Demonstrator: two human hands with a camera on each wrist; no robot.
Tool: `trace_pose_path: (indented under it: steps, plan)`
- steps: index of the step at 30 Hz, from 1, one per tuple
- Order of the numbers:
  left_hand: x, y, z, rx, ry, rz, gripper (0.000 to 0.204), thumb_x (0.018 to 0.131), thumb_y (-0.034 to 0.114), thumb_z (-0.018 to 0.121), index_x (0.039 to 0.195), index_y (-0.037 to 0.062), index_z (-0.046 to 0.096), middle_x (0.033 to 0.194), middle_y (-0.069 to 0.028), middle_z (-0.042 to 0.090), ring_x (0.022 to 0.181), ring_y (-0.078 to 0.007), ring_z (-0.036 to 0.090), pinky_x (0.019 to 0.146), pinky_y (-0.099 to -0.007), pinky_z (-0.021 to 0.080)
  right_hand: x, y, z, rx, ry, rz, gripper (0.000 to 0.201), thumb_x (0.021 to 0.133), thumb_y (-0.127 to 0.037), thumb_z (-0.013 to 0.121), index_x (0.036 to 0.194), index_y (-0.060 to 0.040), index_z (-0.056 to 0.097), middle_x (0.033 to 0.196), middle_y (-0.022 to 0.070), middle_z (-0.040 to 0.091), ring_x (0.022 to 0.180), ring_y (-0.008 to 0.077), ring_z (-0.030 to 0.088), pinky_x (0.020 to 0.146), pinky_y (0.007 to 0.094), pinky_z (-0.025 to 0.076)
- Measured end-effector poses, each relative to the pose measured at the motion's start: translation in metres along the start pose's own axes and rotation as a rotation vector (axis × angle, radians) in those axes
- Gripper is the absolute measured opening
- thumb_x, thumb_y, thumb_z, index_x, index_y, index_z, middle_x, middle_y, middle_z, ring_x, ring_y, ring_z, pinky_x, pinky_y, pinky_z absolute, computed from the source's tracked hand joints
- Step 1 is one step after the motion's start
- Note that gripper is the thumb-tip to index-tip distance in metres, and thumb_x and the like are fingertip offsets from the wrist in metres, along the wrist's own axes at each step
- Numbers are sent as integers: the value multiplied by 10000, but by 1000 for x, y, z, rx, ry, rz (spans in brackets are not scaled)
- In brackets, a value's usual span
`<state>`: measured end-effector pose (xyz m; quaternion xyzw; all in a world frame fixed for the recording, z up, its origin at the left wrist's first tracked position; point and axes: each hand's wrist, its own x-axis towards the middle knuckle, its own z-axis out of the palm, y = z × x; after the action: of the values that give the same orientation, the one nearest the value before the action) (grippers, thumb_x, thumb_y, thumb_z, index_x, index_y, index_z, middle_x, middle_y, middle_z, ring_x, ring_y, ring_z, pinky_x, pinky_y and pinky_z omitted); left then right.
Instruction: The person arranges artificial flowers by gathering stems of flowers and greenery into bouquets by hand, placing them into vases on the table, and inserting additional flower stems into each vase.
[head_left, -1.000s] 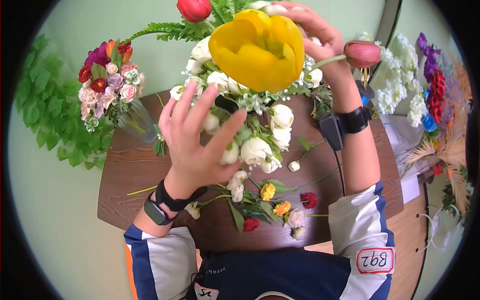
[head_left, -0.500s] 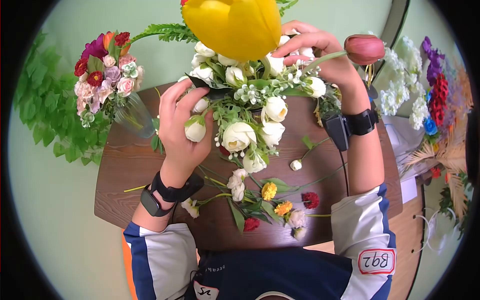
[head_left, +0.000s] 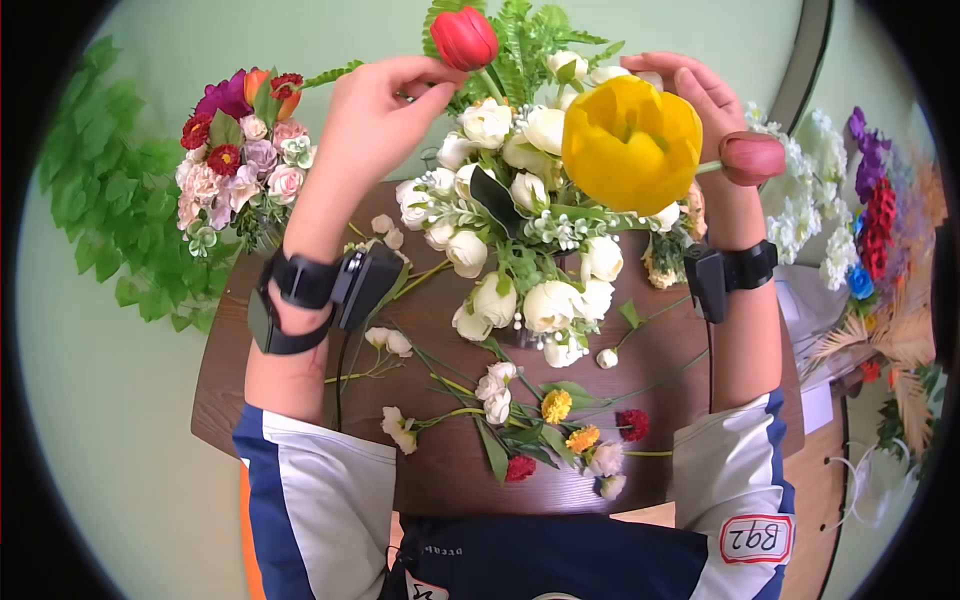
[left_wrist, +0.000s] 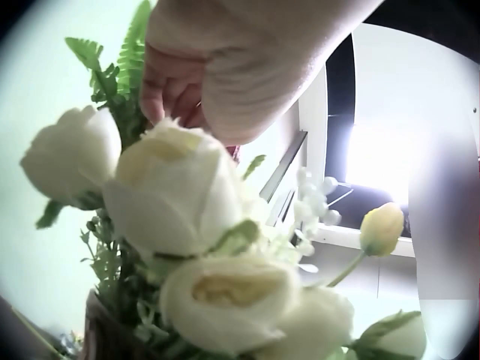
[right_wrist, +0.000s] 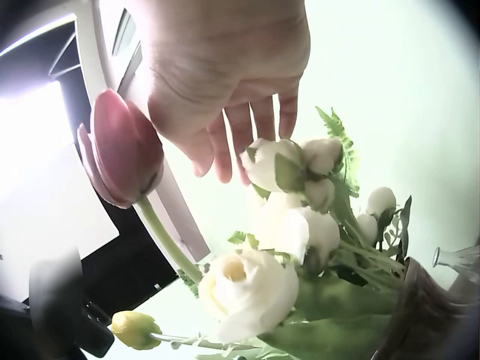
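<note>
A large arrangement of white roses [head_left: 550, 305] stands on the table, with a yellow tulip [head_left: 632, 145] and a pink tulip [head_left: 752, 158] on its right side. My left hand [head_left: 385, 125] reaches to its back, thumb and fingers bent together at the base of a red tulip [head_left: 464, 38]; the tulip's head partly covers the fingertips. In the left wrist view the curled fingers [left_wrist: 176, 94] are partly hidden behind a white rose [left_wrist: 176, 187]. My right hand [head_left: 715, 115] is behind the yellow tulip. Its fingers [right_wrist: 238, 127] extend loosely beside white blooms [right_wrist: 274, 165] in the right wrist view.
Loose stems with white, yellow and red flowers [head_left: 556, 405] lie across the front of the wooden table [head_left: 240, 400]. A mixed bouquet [head_left: 245, 165] stands at the left, before green foliage [head_left: 125, 200]. More flowers [head_left: 875, 200] are at the far right.
My left hand has moved up from the front left roses to the red tulip. The arrangement has turned or tilted, its yellow tulip shifting right and down. My right hand has moved slightly right.
</note>
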<state>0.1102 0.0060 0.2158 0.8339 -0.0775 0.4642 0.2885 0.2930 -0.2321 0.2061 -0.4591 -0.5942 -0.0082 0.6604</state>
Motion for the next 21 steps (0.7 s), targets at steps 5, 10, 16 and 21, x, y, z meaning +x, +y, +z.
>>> trace_pose_path:
  steps: [5, 10, 16, 21]
  plan:
    - [-2, 3, 6, 98, -129, -101, 151, 816, 52, 599, 950, -9, 630, 800, 0, 649, 742, -74, 584, 657, -213, 463, -2, 4, 1, -18, 10, 57, 366, 961, -264, 421, 1152, 22, 546, 1129, 134, 596, 1030, 189, 565, 911, 301, 431]
    - [-42, 41, 3, 141, 242, 31, 211, 729, 164, 653, 918, 71, 666, 803, -37, 646, 698, -143, 584, 609, -242, 433, -24, 4, 16, 66, 133, -6, 390, 961, -296, 424, 1194, 1, 521, 1153, 119, 594, 1076, 184, 539, 948, 315, 399]
    - [-71, 72, 10, 272, -136, 533, 324, 652, 206, 710, 924, 61, 612, 1015, -99, 603, 904, -301, 571, 739, -330, 442, -52, 9, 29, -111, 46, 44, 339, 858, -189, 554, 1139, 1, 573, 1114, 81, 596, 1045, 185, 542, 1069, 362, 252]
    - [-88, 29, 22, 224, -38, 377, 266, 634, 96, 682, 876, 36, 591, 989, -126, 603, 921, -324, 573, 797, -370, 453, -56, 12, 18, -221, -70, -3, 259, 691, -17, 574, 936, -69, 642, 1010, 53, 632, 1179, 217, 435, 1118, 435, 101]
